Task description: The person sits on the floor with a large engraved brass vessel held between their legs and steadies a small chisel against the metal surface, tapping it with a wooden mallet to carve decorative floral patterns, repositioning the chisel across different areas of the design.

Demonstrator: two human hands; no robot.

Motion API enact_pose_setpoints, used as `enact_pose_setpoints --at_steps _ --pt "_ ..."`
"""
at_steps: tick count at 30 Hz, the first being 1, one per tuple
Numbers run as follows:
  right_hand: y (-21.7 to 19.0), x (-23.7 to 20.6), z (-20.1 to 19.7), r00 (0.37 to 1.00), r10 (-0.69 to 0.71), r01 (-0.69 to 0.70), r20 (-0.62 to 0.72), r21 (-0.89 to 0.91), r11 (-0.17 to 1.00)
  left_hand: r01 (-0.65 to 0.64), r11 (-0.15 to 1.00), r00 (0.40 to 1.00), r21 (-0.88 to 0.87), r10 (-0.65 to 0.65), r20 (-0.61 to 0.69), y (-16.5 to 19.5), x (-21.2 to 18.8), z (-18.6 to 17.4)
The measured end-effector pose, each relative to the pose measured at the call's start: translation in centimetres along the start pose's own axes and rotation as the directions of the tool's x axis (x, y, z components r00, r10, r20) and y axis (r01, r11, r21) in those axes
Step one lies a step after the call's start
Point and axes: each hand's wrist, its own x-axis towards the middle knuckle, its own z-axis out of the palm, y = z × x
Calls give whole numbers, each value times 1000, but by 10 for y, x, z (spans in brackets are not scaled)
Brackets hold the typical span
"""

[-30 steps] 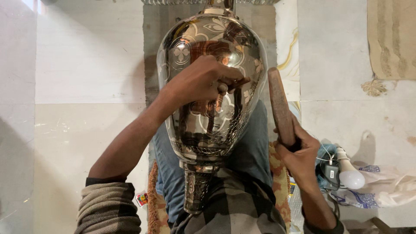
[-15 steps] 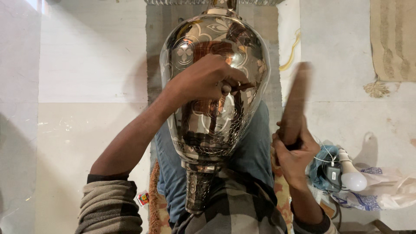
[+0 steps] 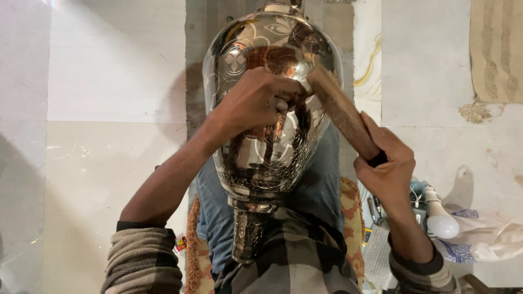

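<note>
Wood in our right hand: our right hand (image 3: 388, 173) is clenched round the lower end of a brown wooden mallet (image 3: 342, 111), a plain bar with no separate head that we can make out.
Mallet axis: it runs from the fist at lower right up and to the left; its far end sits at, or just short of, the fingers of our other hand. We cannot tell whether it touches.
Left hand: our left hand (image 3: 256, 102) is curled tight and pressed against the belly of the vessel, apparently pinching a small tool; the tool itself is hidden by the fingers.
Nearer hand: the left lies on the work; the right stands off to the side, linked to it only by the mallet.
Vessel: a large polished metal vase (image 3: 272, 109) with engraved flower and leaf patterns lies across our lap, bulb away from us, narrow neck (image 3: 248, 231) pointing back at our chest.
Vessel axis: straight away from the body, crossed at a slant by the mallet.
Under it: blue trousers (image 3: 318, 190) and a patterned orange cushion (image 3: 193, 245).
Open room, left: pale floor (image 3: 109, 163) runs beside our left forearm.
Open room, right: floor above the fist; lower down, a white bulb (image 3: 440, 220), a crumpled bag (image 3: 490, 239) and small oddments crowd near the right wrist.
Far edge: a frayed tan mat (image 3: 496, 49) at upper right, well apart.
</note>
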Motion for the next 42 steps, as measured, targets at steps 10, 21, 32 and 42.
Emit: enact_pose_setpoints --at_steps 10,21,32,42 --pt "-25 62 -29 973 -6 26 229 -84 996 270 958 931 -98 -286 -226 15 -26 6" --pt "-119 144 -20 824 -144 485 549 -549 681 346 888 523 -301 -449 -724 43 -40 58" --pt "-156 146 -4 790 -142 592 597 -680 433 297 851 397 -433 -522 -755 45 -42 70" --pt "-81 106 -32 894 -188 327 407 -305 894 161 963 785 -218 -259 -563 24 -40 34"
